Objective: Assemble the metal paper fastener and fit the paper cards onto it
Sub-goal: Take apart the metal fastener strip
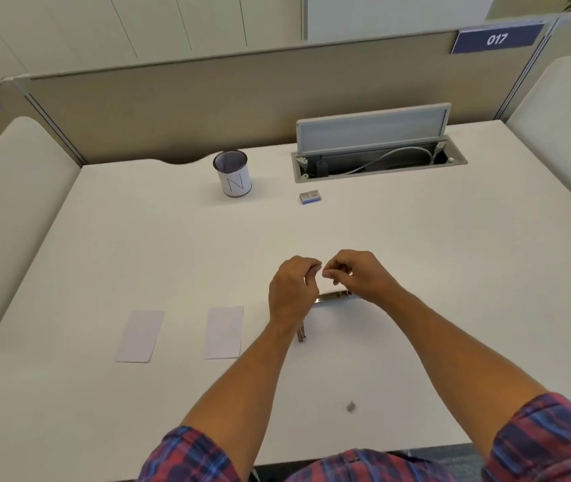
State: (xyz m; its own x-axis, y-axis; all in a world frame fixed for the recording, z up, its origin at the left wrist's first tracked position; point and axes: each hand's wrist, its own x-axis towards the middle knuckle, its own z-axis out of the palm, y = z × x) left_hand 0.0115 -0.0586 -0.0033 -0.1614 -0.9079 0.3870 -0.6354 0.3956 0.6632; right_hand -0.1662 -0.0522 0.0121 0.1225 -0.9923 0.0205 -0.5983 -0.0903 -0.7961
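Metal fastener bar (334,298) on desk (416,273), frame centre, partly under right wrist.
Head view: left hand (291,293) and right hand (357,273) raised together above it, fingers curled, tips pinched; whether they hold anything, cannot tell. Thin metal prong (301,333) below left wrist. Two paper cards (223,332) lower left. Cup (232,173) upper centre.

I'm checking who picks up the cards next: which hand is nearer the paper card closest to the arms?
Left. The left hand hovers just right of that paper card; the right hand is farther right, beyond the left hand, above the metal fastener strip.
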